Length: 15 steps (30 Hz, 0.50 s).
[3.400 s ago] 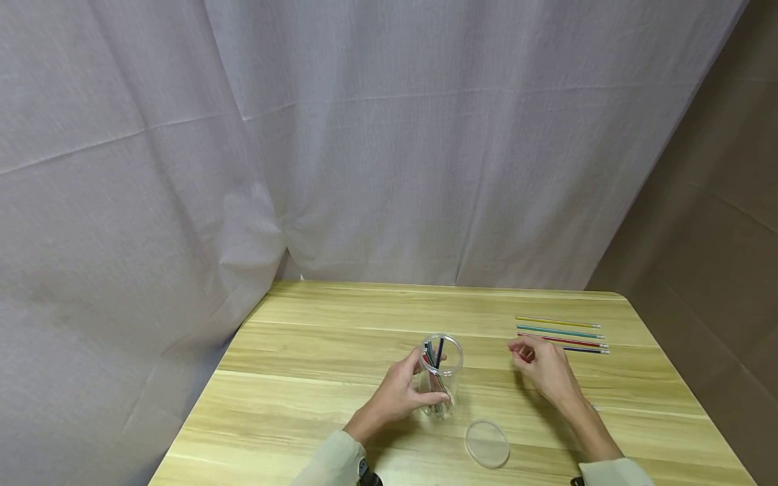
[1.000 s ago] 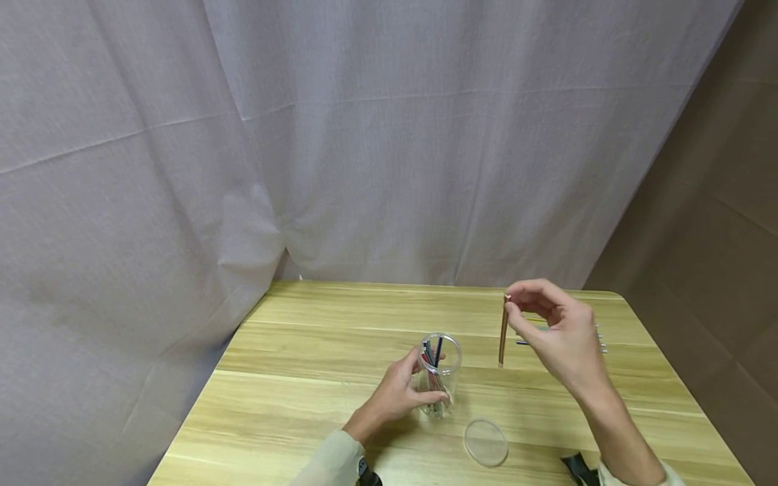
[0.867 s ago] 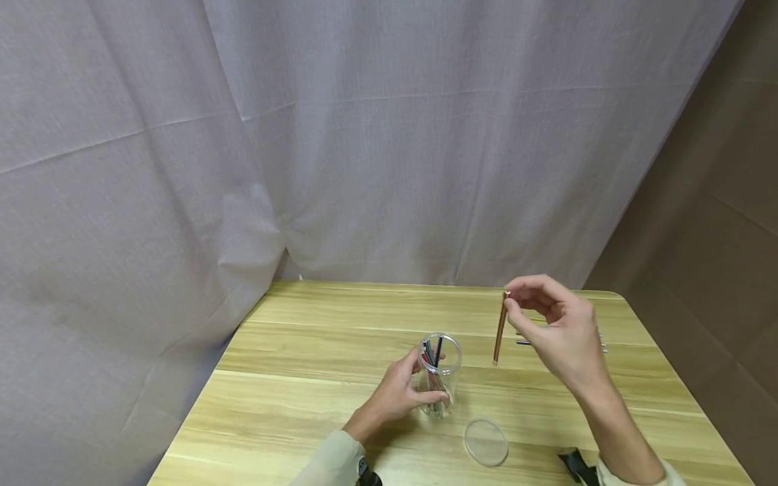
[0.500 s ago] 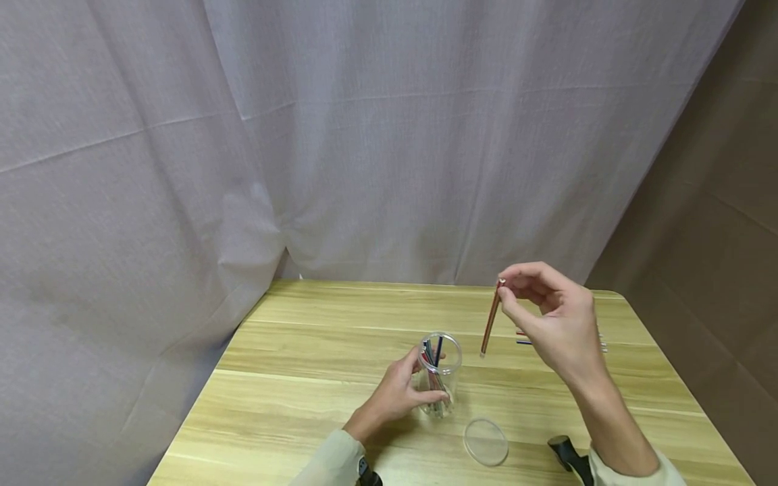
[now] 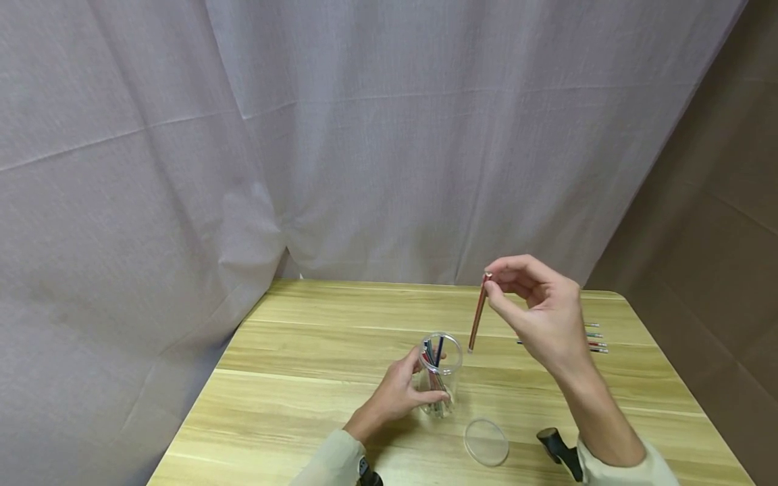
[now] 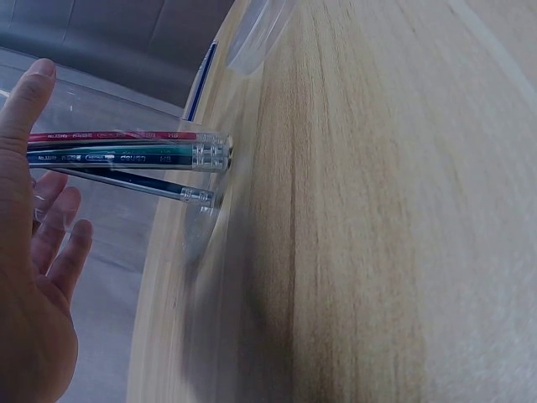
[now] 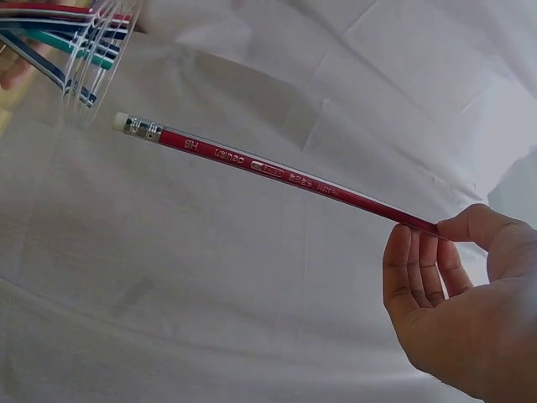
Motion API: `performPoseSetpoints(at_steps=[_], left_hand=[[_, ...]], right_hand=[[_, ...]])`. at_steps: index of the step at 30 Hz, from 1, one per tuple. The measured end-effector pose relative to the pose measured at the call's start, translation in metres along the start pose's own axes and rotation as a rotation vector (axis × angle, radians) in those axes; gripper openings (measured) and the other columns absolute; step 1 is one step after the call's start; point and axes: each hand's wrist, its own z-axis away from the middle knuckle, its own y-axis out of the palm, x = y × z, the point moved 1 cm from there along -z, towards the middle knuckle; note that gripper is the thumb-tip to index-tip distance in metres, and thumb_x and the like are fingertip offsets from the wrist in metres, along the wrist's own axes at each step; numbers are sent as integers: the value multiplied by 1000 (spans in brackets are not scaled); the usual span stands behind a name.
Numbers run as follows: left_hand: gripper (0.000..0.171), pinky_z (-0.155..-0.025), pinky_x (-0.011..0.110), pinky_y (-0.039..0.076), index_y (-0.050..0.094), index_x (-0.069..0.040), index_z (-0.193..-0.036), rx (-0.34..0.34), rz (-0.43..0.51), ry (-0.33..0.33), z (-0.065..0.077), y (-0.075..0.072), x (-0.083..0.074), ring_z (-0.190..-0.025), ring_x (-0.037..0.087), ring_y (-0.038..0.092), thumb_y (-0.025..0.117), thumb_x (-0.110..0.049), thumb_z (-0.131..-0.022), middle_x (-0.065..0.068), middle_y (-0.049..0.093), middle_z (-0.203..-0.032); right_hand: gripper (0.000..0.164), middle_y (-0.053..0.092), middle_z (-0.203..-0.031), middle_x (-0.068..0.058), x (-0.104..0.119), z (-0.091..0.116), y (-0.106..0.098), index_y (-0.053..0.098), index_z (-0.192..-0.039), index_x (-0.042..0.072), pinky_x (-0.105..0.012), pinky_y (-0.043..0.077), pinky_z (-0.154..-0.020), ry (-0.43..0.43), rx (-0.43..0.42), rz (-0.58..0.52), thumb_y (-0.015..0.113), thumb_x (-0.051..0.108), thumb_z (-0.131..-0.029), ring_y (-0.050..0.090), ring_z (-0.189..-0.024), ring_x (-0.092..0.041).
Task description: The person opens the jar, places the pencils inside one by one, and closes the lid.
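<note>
A clear plastic jar [image 5: 457, 364] stands on the table with several pencils [image 6: 117, 157] in it, eraser ends down. My left hand [image 5: 395, 390] grips the jar's side, thumb in front and fingers behind. Between thumb and fingertips, my right hand [image 5: 543, 314] pinches a red pencil [image 7: 294, 178] by the end away from its white eraser. The pencil hangs in the air at a slant, eraser end lowest, just right of the jar's rim in the head view. In the right wrist view the eraser points toward the jar's mouth.
A round clear lid [image 5: 486, 442] lies on the table in front of the jar, to its right. Several pencils lie in a row at the right, partly hidden by my right hand; a red pencil [image 5: 598, 344] shows there. A grey curtain [image 5: 377, 169] hangs behind the table.
My right hand was low beside the row of pencils; it has risen with the red pencil and moved left toward the jar. My left hand and the jar have stayed put.
</note>
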Motion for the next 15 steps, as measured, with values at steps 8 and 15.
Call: performPoseSetpoints(at_steps=[8, 15], left_hand=[[78, -113, 38, 51, 50, -20, -150, -2, -8, 2, 0, 0, 0, -130, 18, 63, 93, -29, -85, 7, 67, -143], [78, -113, 38, 51, 51, -23, -149, -4, -3, -13, 0, 0, 1, -130, 19, 64, 93, -29, -84, 4, 67, -143]], right_hand=[[24, 73, -92, -15, -6, -1, 9, 74, -104, -6, -20, 61, -82, -16, 17, -36, 70, -22, -87, 71, -82, -17], [22, 73, -91, -16, -13, -1, 15, 74, -103, -6, -20, 61, -81, -12, 35, -41, 70, -21, -88, 71, -82, -16]])
